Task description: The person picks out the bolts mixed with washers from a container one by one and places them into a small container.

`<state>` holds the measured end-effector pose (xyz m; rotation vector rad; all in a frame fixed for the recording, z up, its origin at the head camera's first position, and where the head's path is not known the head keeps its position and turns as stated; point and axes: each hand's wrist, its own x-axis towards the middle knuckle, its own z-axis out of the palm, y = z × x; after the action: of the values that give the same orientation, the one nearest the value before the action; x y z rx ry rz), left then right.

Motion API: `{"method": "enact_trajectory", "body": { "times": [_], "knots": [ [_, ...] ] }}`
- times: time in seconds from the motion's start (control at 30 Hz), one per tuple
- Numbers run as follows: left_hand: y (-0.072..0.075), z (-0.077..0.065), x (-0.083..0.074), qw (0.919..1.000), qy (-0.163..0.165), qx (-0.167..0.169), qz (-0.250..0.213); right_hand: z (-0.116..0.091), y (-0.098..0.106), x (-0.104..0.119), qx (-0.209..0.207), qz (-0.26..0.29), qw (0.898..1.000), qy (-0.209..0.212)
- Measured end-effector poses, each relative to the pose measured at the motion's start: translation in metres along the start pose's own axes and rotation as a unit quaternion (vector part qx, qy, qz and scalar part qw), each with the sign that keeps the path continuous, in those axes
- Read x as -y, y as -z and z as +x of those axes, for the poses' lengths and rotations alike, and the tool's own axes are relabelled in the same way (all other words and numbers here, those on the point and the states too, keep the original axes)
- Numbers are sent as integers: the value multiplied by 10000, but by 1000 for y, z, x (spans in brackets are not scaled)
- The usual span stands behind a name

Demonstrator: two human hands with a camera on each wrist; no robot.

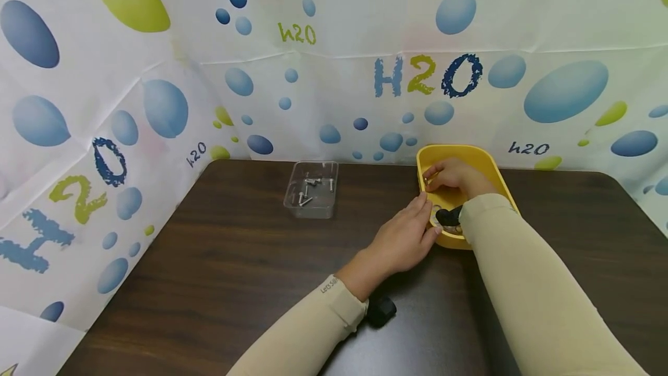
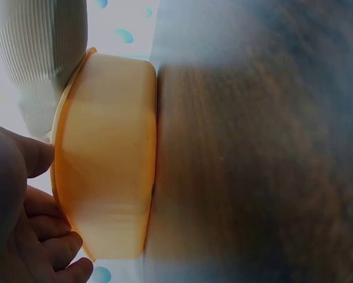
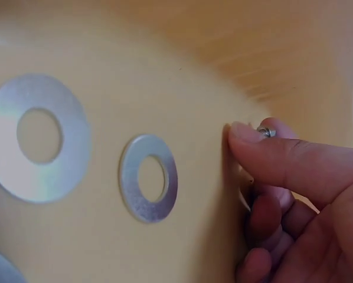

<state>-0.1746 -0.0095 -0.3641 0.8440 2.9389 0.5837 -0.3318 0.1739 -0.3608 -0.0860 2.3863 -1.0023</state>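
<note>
My right hand point(image 1: 453, 174) reaches into the yellow bin point(image 1: 501, 181) and pinches a small silver screw point(image 3: 266, 132) between thumb and fingers; most of the screw is hidden by the fingertips. Flat metal washers lie on the bin's floor, a large washer point(image 3: 75, 138) and a smaller washer point(image 3: 172, 183) nearest the fingers. The left hand point(image 1: 400, 239) rests with fairly straight fingers along the bin's left rim, its thumb at the near corner. Seen from the left wrist, thumb and fingers touch the rim from outside.
A clear plastic container point(image 1: 318, 212) with several silver screws point(image 1: 306, 199) stands left of the bin, near the back edge of the dark wooden table point(image 1: 209, 283). Behind the table hangs a white printed sheet point(image 1: 334, 97), close to the bin's far end.
</note>
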Motion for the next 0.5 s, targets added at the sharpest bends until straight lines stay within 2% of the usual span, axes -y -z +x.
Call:
{"method": "enact_trajectory", "body": {
  "times": [0.5],
  "knots": [
    [0, 0, 2, 10000, -55, -11, -73, -4, -2, -3, -167, 503, 9985, 161]
  ]
}}
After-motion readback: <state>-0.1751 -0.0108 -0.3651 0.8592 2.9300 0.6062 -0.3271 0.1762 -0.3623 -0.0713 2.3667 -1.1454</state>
